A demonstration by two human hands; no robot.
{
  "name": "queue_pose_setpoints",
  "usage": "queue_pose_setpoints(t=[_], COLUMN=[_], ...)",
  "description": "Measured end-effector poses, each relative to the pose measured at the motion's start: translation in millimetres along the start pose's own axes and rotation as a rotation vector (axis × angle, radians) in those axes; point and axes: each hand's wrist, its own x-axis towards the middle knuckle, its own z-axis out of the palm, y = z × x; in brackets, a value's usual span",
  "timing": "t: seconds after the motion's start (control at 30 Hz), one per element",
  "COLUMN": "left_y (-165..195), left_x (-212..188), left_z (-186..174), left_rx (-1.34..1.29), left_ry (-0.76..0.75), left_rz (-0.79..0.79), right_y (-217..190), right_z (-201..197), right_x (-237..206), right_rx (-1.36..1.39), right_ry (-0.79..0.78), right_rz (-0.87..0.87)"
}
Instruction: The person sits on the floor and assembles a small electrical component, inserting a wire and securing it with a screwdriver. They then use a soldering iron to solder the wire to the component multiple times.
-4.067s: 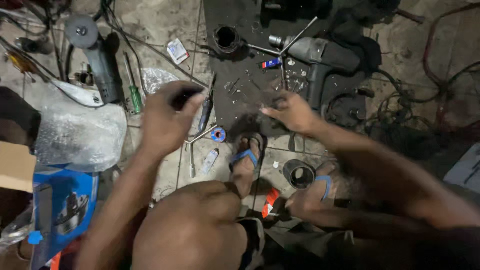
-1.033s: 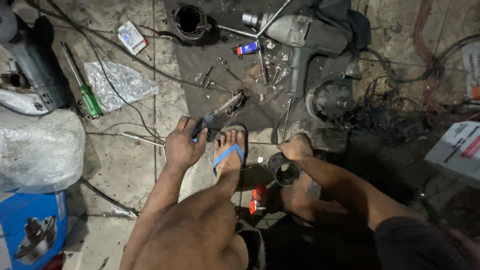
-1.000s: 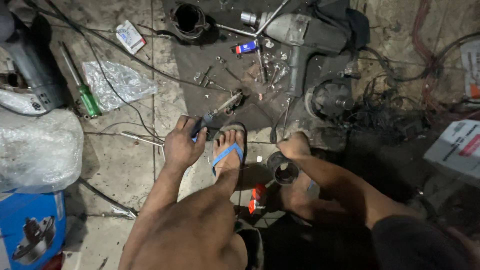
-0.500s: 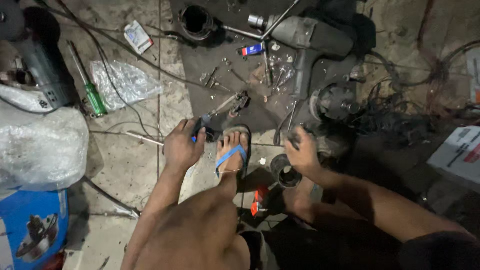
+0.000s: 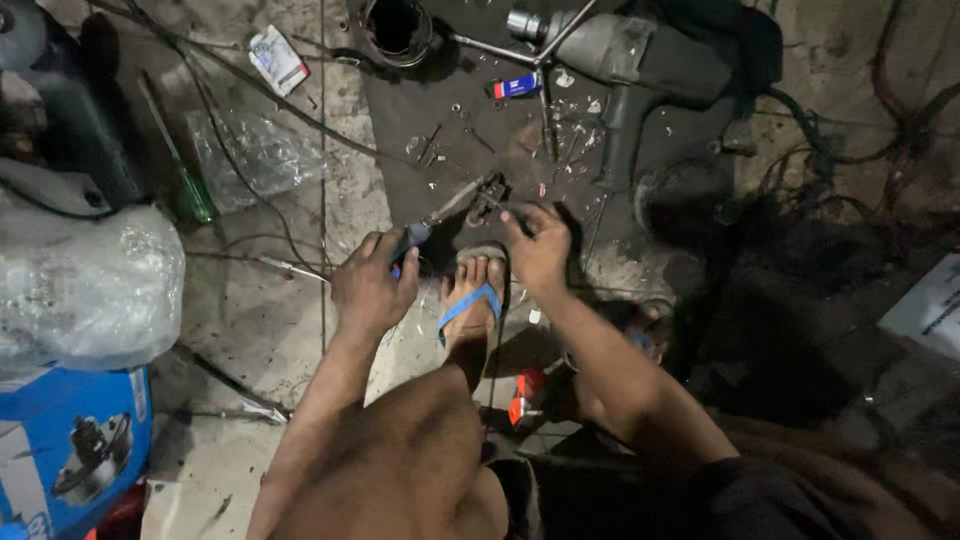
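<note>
- On the floor, from the head view, our left hand is clamped on a tool beside our sandalled foot.
- Our right hand pinches a small part just above the toes.
- Drill lies beyond.

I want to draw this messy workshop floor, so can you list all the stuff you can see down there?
Pliers: one, dark handles, held in the left hand, tip on the dark mat.
Small dark part: one, at the pliers' tip, by the right fingers.
Power drill: one, grey-black, top middle on the mat.
Screwdriver: one, green handle, left.
Clear plastic bag: one, beside the screwdriver.
Small carton: one, white, top left.
Lighter: one, blue and red, by the drill.
Metal ring housing: one, dark, top.
Box: one, blue, bottom left.
Wires: tangled, dark, right.
Sandal: one, blue strap, on the foot.
Left hand: gripping the pliers.
Right hand: touching the part.
</note>
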Motion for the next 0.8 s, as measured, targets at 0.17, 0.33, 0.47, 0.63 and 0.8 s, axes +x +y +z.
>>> queue_pose_setpoints(t=[0.17,0.33,0.47,0.63,0.8], left_y=[-3,-5,-7,-8,-10], left_x=[-3,-4,-5,-4,-3], left_z=[2,8,10,14,15], left_rx=[0.006,0.045,0.097,0.133,0.070], left_ry=[-0.033,-0.083,-0.127,-0.140,-0.119], left_rz=[-0.043,-0.091,-0.078,-0.081,-0.078], right_y=[-1,2,4,2,2], right_z=[-12,-9,-2,1,3], right_x=[11,10,10,12,14], right_rx=[-0.036,-0.143,0.147,-0.056,-0.031], right_ry=[-0.050,-0.056,-0.063,-0.029,-0.026], right_rz=[0.207,0.069,0.001,-0.025,0.014])
